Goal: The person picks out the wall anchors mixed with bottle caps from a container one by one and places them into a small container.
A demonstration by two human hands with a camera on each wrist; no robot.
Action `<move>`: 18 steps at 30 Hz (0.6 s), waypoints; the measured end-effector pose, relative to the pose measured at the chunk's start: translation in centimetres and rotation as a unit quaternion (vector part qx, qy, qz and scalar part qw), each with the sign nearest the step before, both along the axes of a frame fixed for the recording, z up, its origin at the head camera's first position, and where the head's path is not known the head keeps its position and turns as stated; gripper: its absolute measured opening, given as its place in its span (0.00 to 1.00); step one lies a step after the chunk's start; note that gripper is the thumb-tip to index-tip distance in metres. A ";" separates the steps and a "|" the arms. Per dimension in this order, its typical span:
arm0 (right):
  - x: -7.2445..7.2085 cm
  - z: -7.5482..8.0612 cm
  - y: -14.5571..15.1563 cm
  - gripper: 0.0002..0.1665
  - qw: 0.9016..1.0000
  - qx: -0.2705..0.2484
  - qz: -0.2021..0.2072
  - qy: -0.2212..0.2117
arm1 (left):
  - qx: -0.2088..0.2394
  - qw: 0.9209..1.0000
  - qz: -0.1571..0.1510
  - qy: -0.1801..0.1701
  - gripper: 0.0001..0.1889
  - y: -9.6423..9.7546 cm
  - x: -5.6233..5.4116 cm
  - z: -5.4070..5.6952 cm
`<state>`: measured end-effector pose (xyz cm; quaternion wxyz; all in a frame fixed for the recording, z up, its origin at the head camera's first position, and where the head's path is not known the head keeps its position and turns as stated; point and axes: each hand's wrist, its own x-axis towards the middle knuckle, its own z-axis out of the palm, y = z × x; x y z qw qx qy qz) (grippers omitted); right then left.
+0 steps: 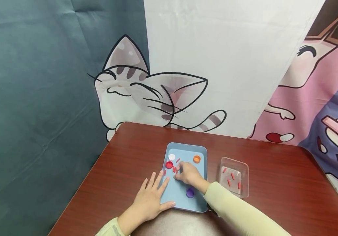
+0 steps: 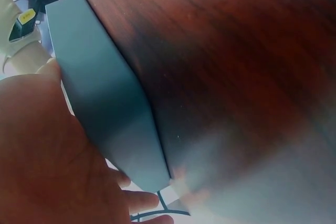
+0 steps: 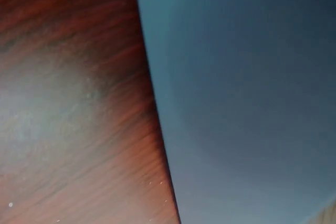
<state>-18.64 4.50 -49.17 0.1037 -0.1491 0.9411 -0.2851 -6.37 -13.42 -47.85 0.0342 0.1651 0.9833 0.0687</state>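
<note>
A light blue tray (image 1: pixel 183 206) lies lengthwise on the table. My left hand (image 1: pixel 148 200), fingers spread, rests along the tray's left edge; in the left wrist view the palm (image 2: pixel 52 150) is beside the tray's outer wall (image 2: pixel 100 72). My right hand (image 1: pixel 189 173) reaches over the tray from the right, thumb and forefinger bent around several small red sticks (image 1: pixel 174 169); I cannot tell whether it pinches one. Near these lie a red cap (image 1: pixel 169 165), a white cap (image 1: pixel 171 157) and another red stick (image 1: pixel 178 160). The right wrist view shows mostly blurred tray wall (image 3: pixel 247 87).
An orange cap (image 1: pixel 197 159) sits at the tray's far right, a purple cap (image 1: pixel 190 192) at its near right. Right of the tray, a clear plastic box (image 1: pixel 246 177) holds several red sticks (image 1: pixel 232 176). Dark red wooden table (image 1: pixel 122 164); printed curtains (image 1: pixel 231 49) hang behind it.
</note>
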 end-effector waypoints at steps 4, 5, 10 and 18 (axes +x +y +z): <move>0.2 0.4 0.7 0.15 0.999 -0.044 -0.006 -0.015 | -0.001 1.000 -0.002 -0.002 0.46 0.2 0.0 0.1; 0.2 0.5 0.9 0.14 0.998 -0.055 -0.007 -0.017 | -0.003 1.000 -0.002 -0.003 0.46 0.2 0.0 0.1; 0.3 1.3 1.8 0.13 0.996 -0.089 -0.012 -0.016 | -0.002 1.000 -0.005 -0.013 0.46 0.3 0.0 0.1; 0.0 3.1 3.6 0.12 0.992 -0.124 -0.015 -0.011 | -0.006 1.000 0.003 -0.016 0.47 0.1 -0.4 -0.2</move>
